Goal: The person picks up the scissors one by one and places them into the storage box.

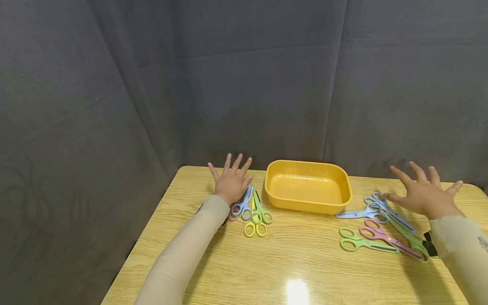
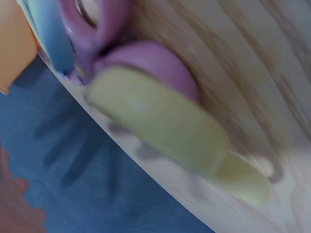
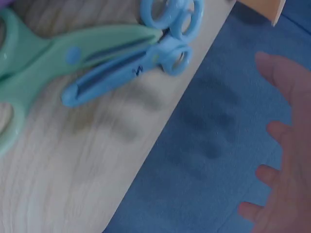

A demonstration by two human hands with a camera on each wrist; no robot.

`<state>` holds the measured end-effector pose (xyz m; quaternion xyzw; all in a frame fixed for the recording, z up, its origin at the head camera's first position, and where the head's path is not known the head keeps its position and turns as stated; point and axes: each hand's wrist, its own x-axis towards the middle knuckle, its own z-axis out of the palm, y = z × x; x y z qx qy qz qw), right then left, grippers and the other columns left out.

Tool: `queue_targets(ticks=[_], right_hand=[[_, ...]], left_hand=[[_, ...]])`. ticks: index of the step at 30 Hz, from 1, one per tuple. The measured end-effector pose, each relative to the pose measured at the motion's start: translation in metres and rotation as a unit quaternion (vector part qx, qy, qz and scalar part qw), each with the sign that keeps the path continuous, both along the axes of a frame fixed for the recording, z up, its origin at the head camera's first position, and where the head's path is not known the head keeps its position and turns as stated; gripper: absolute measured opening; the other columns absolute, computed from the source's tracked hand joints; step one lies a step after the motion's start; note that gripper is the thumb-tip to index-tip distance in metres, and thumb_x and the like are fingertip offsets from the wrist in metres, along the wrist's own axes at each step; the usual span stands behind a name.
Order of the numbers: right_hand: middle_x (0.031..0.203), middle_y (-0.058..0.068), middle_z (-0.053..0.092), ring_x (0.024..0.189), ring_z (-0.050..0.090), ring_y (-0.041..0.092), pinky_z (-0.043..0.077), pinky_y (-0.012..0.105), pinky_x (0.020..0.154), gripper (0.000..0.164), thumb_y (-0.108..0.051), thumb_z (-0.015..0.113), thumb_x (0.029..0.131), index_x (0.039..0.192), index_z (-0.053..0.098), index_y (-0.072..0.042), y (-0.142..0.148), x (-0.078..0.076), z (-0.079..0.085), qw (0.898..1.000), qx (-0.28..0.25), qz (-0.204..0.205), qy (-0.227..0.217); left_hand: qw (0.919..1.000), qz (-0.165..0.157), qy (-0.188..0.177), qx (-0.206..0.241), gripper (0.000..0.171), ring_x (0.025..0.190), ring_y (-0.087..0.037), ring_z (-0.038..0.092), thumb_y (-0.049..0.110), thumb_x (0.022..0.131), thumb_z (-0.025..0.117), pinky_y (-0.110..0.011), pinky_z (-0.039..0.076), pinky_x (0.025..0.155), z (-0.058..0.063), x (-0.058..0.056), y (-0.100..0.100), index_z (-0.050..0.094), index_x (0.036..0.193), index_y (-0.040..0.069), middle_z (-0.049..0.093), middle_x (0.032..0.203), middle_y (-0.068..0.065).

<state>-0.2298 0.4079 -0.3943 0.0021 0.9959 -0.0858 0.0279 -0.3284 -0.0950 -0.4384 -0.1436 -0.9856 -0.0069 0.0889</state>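
Observation:
My left hand, fingers spread wide, is over the far left of the table beside a bunch of scissors. Blue scissors, green scissors and yellow scissors overlap there; pink handles show partly in the left wrist view, behind a blurred yellow-green piece. At the far right, my right hand has its fingers splayed, holding nothing. Just left of and below it lies a loose pile with blue scissors, pink scissors and green scissors, some crossing over others.
Between the two groups, a yellow plastic bin stands near the back edge of the wooden table. A grey cloth hangs right behind the table and along its left side. A black item sits by the right sleeve.

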Motion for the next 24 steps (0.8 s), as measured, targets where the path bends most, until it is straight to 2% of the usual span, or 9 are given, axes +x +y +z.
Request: queue_targets(ticks=[5,9,13,17,20,24], right_hand=[[0.159,0.037,0.002,0.137,-0.003,0.071,-0.013,0.091,0.087,0.096,-0.070,0.053,0.094,0.162,0.016,-0.014,-0.007,0.005,-0.004,1.000,0.004,0.010,0.027],[0.156,0.040,0.007,0.134,0.005,0.071,0.000,0.094,0.086,0.092,-0.066,0.053,0.095,0.161,0.019,-0.010,-0.009,0.009,-0.010,0.999,0.000,0.014,0.034],[0.151,0.042,0.014,0.132,0.011,0.069,0.009,0.092,0.085,0.092,-0.066,0.054,0.095,0.157,0.025,-0.006,-0.011,0.012,-0.016,0.999,-0.001,0.017,0.039],[0.149,0.042,0.018,0.132,0.014,0.067,0.018,0.087,0.087,0.090,-0.064,0.054,0.096,0.155,0.029,-0.001,-0.012,0.014,-0.020,0.999,-0.008,0.025,0.046],[0.148,0.042,0.019,0.131,0.015,0.068,0.022,0.084,0.087,0.087,-0.060,0.054,0.098,0.154,0.029,0.002,-0.013,0.016,-0.022,0.998,-0.009,0.033,0.047],[0.148,0.042,0.020,0.130,0.018,0.068,0.024,0.084,0.087,0.085,-0.058,0.054,0.099,0.152,0.030,0.004,-0.015,0.018,-0.022,0.998,-0.005,0.038,0.043]], left_hand=[[0.9996,-0.025,0.000,0.016,0.063,0.157,-0.031,-0.001,0.055,0.107,0.037,-0.078,-0.008,0.109,0.002,0.009,0.013,0.016,0.164,0.036,0.009,0.171,0.001],[0.9982,-0.046,-0.022,0.033,0.064,0.157,-0.029,-0.004,0.056,0.107,0.034,-0.072,-0.008,0.114,0.003,0.015,0.023,0.012,0.164,0.036,0.004,0.171,-0.001],[0.9961,-0.068,-0.037,0.042,0.067,0.157,-0.026,-0.005,0.057,0.107,0.033,-0.067,-0.007,0.118,0.003,0.022,0.031,0.011,0.165,0.032,0.002,0.171,-0.002],[0.9943,-0.091,-0.031,0.047,0.070,0.157,-0.023,-0.001,0.059,0.107,0.029,-0.060,0.000,0.122,0.001,0.026,0.039,0.013,0.165,0.023,0.006,0.171,-0.004],[0.9935,-0.099,-0.031,0.047,0.074,0.157,-0.022,0.002,0.060,0.106,0.026,-0.056,0.005,0.123,-0.001,0.029,0.045,0.013,0.165,0.017,0.007,0.171,-0.006],[0.9934,-0.097,-0.048,0.039,0.080,0.156,-0.019,0.002,0.064,0.104,0.027,-0.055,0.003,0.123,-0.001,0.032,0.052,0.010,0.165,0.014,0.006,0.170,-0.004]])
